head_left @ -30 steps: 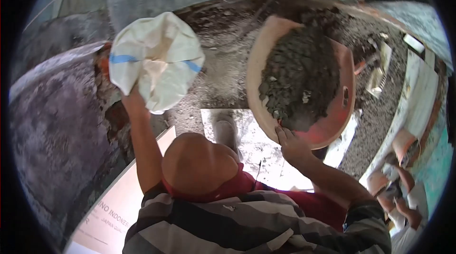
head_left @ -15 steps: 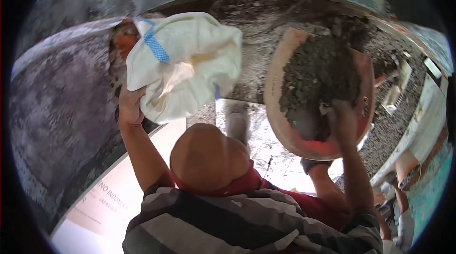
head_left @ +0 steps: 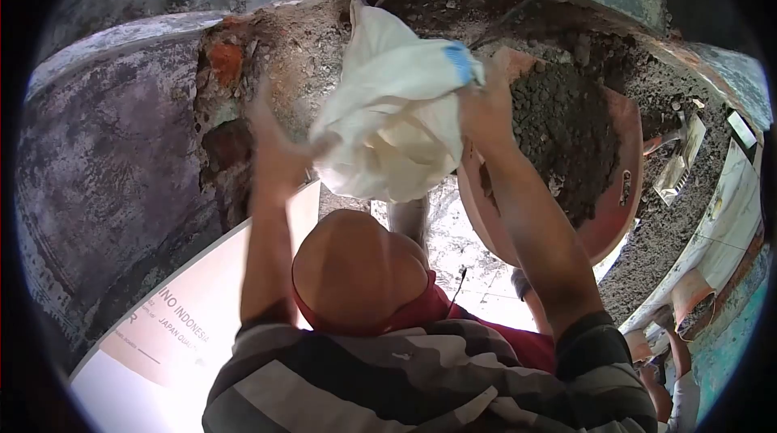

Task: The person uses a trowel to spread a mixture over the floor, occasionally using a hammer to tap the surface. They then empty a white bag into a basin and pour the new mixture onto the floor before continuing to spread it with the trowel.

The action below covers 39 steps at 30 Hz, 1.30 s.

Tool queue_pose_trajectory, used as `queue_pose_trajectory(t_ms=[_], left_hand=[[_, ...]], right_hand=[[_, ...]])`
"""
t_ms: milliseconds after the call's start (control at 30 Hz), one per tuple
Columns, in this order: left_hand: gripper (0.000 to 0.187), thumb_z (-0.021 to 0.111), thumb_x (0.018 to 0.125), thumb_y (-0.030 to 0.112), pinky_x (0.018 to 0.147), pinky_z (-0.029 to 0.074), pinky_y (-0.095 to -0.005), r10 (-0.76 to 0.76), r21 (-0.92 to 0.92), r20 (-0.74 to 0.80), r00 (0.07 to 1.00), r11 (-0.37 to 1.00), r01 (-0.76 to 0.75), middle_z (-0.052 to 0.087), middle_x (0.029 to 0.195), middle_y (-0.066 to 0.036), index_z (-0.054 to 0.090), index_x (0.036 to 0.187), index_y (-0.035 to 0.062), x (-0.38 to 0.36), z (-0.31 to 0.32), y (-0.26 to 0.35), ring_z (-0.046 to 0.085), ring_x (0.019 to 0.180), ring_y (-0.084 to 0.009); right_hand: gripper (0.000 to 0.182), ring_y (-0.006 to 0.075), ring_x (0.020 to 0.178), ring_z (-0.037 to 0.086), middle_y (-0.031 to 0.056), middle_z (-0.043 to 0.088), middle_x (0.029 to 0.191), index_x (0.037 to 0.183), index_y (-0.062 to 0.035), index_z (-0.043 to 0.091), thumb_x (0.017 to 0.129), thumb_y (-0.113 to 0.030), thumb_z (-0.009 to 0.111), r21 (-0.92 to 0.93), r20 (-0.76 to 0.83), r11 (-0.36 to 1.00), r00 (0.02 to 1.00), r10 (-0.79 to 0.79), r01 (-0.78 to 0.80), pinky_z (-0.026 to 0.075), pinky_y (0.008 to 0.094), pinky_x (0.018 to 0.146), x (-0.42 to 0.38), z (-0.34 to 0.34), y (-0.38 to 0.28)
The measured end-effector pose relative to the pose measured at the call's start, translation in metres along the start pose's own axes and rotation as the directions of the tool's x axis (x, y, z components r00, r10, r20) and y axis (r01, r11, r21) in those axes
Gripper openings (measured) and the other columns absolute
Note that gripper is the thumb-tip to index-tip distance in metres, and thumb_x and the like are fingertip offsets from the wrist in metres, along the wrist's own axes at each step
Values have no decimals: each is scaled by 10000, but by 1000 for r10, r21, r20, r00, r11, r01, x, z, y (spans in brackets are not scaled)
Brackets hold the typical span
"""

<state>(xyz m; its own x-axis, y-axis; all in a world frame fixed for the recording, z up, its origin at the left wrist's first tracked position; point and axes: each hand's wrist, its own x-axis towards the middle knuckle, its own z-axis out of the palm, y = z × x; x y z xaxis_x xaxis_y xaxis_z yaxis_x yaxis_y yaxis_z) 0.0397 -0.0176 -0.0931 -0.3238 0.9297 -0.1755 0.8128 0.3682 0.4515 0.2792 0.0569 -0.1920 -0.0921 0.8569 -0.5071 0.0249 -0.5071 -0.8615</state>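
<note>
White woven sack (head_left: 396, 129) bunched overhead between our hands, long axis running lower left to upper right. Orange pan (head_left: 619, 190) of dark rubble just right of it. Right hand (head_left: 484, 109) clamped on sack's blue-striped edge; left hand (head_left: 275, 150) blurred, at its lower corner, grip unclear.

You are facing a weathered plastered wall (head_left: 105, 166) with exposed brick (head_left: 225, 61); daylight is glaring off the floor (head_left: 465, 259), and gravel (head_left: 672, 231) is lying rightward.
</note>
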Motion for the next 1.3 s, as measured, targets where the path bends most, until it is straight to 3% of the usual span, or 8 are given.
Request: queue_pose_trajectory(t_ms=[333, 467, 500, 633, 700, 967, 1133, 1300], left_hand=[[859, 807, 639, 186, 989, 409, -375, -134, -348, 134, 982, 921, 173, 432, 1388, -252, 397, 1366, -21, -75, 84, -16, 474, 1244, -303], [339, 576, 889, 117, 860, 493, -305, -259, -373, -185, 948, 911, 176, 633, 1133, -110, 574, 1211, 13, -72, 95, -87, 602, 1016, -182], [348, 581, 884, 69, 844, 501, -293, -503, -805, -149, 851, 561, 191, 614, 1124, -124, 553, 1225, 0, -67, 85, -79, 595, 1014, -187], [485, 592, 821, -58, 905, 479, -328, -483, -868, -292, 825, 496, -17, 532, 1186, -128, 416, 1269, 2, -30, 47, -77, 549, 1070, -208], [602, 618, 774, -89, 945, 454, -337, -435, -751, -352, 829, 660, 28, 508, 1228, -143, 374, 1314, 16, -22, 56, -73, 527, 1114, -233], [760, 794, 715, 227, 980, 375, -438, -237, -153, -356, 904, 969, 194, 316, 1326, -301, 358, 1268, -58, -98, 119, -121, 441, 1128, -364], [466, 637, 867, 423, 784, 457, -397, -477, -48, 400, 782, 842, 538, 557, 837, -119, 540, 949, -25, -142, 93, -90, 524, 785, -264], [251, 509, 959, 296, 681, 452, -260, 168, -525, 806, 567, 644, 556, 523, 849, 4, 603, 965, 64, -98, 132, -36, 519, 746, -104]], right_hand=[[440, 262, 1039, 599, 156, 586, 1180, 1240, 31, 497, 993, -329, 448, 741, 86, 600, 928, 361, -302, 487, 409, 923, 3, -5, 23], [568, 253, 1091, 553, 141, 559, 1198, 1328, 7, 443, 873, -262, 653, -86, 401, 995, 916, -15, 54, 433, 371, 969, -15, -46, 28], [671, 237, 1119, 524, 123, 548, 1202, 1358, -23, 438, 793, -231, 735, -134, 372, 987, 928, -31, 87, 410, 345, 978, -20, -70, 17], [625, 298, 1138, 570, 244, 565, 1233, 1225, 21, 559, 799, -414, 701, -653, -261, 754, 956, -131, -75, 453, 357, 929, -5, -194, -18], [612, 439, 1103, 552, 267, 567, 1217, 1205, 33, 567, 806, -417, 681, -957, -289, 167, 790, -541, -236, 443, 447, 945, 21, -306, 54], [643, 323, 971, 635, 245, 640, 1055, 1120, 87, 593, 779, -444, 716, -717, -350, 607, 930, 109, -341, 493, 420, 826, 4, -409, 130], [534, 243, 877, 644, 167, 658, 993, 1140, 36, 589, 804, -363, 706, -746, -371, 508, 902, 221, -431, 507, 389, 748, 23, -448, 147], [435, 219, 771, 638, 90, 653, 943, 1175, -51, 567, 849, -322, 664, -154, -141, 831, 844, 517, -534, 546, 369, 652, 3, -403, 105]])
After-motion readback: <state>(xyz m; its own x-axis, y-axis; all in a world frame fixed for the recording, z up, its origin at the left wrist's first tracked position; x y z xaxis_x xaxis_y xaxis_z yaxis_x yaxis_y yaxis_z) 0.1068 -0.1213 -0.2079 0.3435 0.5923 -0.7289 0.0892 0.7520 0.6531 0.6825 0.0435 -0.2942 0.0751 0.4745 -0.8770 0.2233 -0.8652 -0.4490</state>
